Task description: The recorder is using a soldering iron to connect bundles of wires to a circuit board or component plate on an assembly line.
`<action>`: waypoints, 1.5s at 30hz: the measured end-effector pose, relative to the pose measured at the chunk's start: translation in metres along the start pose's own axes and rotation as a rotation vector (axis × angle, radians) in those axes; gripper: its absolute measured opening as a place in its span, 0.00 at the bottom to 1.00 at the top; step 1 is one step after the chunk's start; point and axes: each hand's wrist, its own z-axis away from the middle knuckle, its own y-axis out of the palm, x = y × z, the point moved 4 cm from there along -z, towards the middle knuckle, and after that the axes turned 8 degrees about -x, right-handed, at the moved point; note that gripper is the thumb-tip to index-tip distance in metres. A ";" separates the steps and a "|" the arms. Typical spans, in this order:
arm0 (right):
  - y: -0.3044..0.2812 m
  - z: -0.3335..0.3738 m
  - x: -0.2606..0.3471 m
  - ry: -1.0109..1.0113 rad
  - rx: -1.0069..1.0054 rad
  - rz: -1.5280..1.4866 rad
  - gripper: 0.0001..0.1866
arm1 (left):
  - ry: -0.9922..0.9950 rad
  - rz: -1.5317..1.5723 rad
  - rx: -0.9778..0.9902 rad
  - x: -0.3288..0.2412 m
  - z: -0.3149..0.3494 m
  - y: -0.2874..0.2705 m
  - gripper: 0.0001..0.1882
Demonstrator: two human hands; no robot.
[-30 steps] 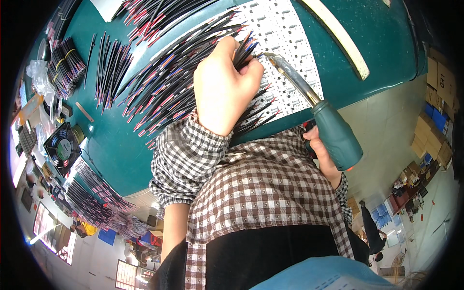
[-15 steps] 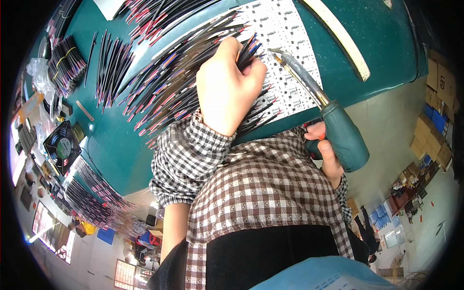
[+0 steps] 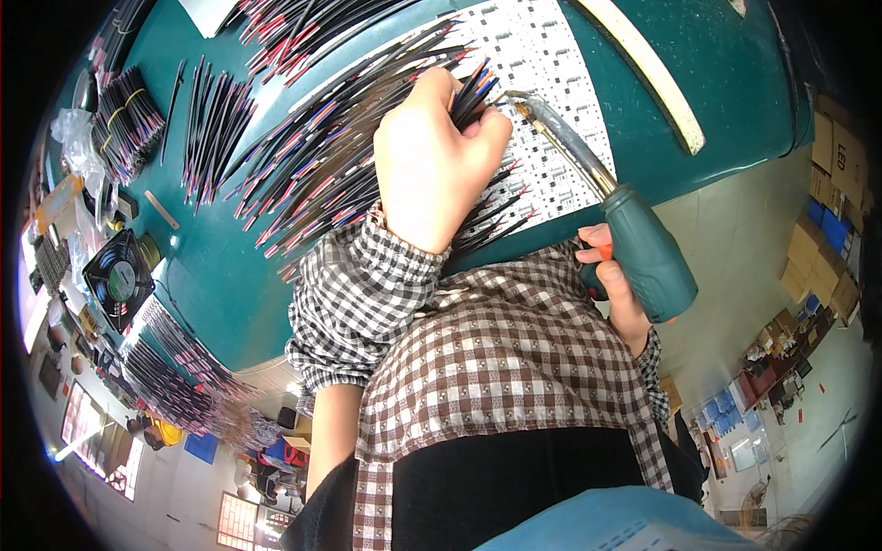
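Note:
My left hand (image 3: 436, 156) is closed around a small bundle of black-sleeved wires (image 3: 473, 90), whose blue, red and orange ends stick out past the thumb. Beneath and beside it, many more such wires (image 3: 322, 156) lie spread over a white sheet of small circuit boards (image 3: 542, 64). My right hand (image 3: 617, 280) grips the green handle of a gun-shaped soldering iron (image 3: 650, 253). The iron's metal tip reaches up and left over the boards, close to the wire ends at my left hand; whether it touches them I cannot tell.
On the green table (image 3: 661, 101) a curved cream strip (image 3: 643, 69) lies to the right. Loose wires (image 3: 216, 133) and a banded wire bundle (image 3: 129, 119) are at the left, with a black fan (image 3: 119, 280) near the left edge. Cardboard boxes (image 3: 822, 253) stand far right.
The soldering iron has shifted slightly left and up, bringing its tip nearer the wire ends. My left hand has moved very little, still holding the wires.

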 end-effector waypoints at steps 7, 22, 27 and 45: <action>0.001 -0.002 0.000 0.012 0.019 0.002 0.17 | 0.001 -0.036 -0.004 -0.003 0.001 0.000 0.10; -0.009 0.004 -0.010 -0.141 0.069 0.411 0.32 | 0.043 -0.088 -0.015 -0.007 0.001 -0.001 0.10; -0.002 0.002 -0.005 0.170 -0.067 -0.354 0.35 | 0.048 -0.096 -0.014 -0.006 0.001 0.000 0.10; -0.002 -0.001 -0.008 -0.084 -0.016 -0.011 0.24 | 0.031 -0.086 -0.014 -0.006 0.001 -0.001 0.10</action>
